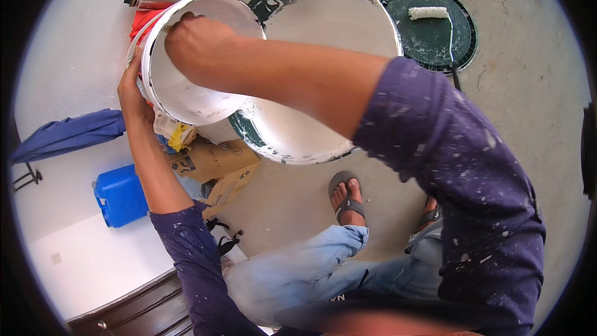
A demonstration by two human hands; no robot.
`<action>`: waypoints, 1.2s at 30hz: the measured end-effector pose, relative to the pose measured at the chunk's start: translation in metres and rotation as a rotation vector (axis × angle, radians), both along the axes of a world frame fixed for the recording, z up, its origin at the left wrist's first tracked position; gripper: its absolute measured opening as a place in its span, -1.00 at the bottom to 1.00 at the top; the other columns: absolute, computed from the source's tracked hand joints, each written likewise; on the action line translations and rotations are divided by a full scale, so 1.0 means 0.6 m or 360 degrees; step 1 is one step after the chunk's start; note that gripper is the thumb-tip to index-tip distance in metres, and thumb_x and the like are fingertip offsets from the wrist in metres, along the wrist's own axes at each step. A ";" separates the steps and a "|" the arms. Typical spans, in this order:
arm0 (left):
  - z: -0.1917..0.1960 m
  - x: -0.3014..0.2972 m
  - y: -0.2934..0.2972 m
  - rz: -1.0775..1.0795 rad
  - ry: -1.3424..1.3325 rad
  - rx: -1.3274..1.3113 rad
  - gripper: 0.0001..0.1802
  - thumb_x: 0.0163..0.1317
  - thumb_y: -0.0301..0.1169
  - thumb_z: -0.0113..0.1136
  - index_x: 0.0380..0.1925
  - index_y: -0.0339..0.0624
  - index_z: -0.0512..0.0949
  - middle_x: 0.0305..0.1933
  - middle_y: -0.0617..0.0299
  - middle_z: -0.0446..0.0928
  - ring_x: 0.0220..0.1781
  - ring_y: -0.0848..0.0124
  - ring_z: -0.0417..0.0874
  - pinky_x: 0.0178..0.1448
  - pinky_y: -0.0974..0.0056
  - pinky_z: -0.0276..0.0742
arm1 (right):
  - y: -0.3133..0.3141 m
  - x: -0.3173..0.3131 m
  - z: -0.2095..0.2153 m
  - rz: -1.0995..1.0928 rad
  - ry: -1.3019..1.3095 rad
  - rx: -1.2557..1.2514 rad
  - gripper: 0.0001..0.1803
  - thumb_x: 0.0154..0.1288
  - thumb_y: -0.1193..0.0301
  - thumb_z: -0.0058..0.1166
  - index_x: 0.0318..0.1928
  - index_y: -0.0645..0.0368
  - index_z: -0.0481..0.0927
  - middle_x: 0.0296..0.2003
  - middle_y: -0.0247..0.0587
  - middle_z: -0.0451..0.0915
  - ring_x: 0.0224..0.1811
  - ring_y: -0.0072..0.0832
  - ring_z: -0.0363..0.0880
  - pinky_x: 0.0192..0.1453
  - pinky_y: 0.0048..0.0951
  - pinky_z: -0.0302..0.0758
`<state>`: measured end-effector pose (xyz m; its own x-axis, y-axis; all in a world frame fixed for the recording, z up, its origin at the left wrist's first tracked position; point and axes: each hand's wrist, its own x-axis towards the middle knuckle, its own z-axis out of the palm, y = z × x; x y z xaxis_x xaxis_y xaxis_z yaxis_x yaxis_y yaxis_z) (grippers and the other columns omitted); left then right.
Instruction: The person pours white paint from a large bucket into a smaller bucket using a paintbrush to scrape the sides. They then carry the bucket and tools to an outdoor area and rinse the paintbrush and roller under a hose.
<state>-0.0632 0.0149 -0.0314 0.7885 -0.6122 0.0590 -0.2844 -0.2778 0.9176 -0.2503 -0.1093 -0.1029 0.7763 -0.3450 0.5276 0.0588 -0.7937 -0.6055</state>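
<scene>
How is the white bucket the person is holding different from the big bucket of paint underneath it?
The white bucket is smaller and tipped on its side, held up by the left hand, with the right hand reaching inside. The big bucket is wider and stands upright on the floor.

The white bucket looks nearly empty. The big bucket is full of white paint.

The big bucket has a dark green rim; the smaller one's rim is white.

Both are round and smeared with white paint.

Concrete floor (528,118), big paint tub (311,130), lid (429,37), jerrycan (121,196)
</scene>
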 end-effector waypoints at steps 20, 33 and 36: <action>0.004 -0.059 -0.004 -0.0124 -0.0173 0.0086 -0.47 0.51 -0.09 0.14 0.16 -0.39 0.59 0.00 0.06 0.69 -0.04 0.38 0.72 0.00 0.33 0.61 | 0.004 0.032 -0.004 0.0250 0.0003 -0.0242 -0.73 0.24 0.38 0.27 -0.04 0.05 0.77 0.03 -0.12 0.65 0.16 -0.20 0.63 0.18 -0.21 0.66; 0.003 -0.031 -0.014 -0.0026 -0.0053 -0.0011 -0.48 0.43 -0.16 0.23 0.15 -0.42 0.59 0.03 0.04 0.67 -0.02 0.34 0.73 0.03 0.30 0.63 | 0.003 0.032 -0.009 -0.0001 -0.0079 -0.0357 -0.62 0.20 0.46 0.27 0.07 0.11 0.69 0.17 -0.11 0.55 0.19 -0.16 0.61 0.12 -0.22 0.70; 0.006 -0.038 -0.010 0.0007 -0.0031 0.0029 -0.48 0.43 -0.16 0.24 0.16 -0.41 0.59 0.03 0.04 0.68 -0.01 0.34 0.73 0.02 0.29 0.64 | -0.003 0.031 -0.015 0.0150 -0.0036 -0.0456 -0.66 0.20 0.45 0.28 0.02 0.13 0.72 0.17 -0.12 0.54 0.20 -0.14 0.60 0.16 -0.22 0.68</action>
<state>-0.0862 0.0089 -0.0278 0.7900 -0.6099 0.0629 -0.3006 -0.2959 0.9067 -0.2317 -0.1112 -0.1121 0.7847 -0.1065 0.6107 0.1514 -0.9224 -0.3553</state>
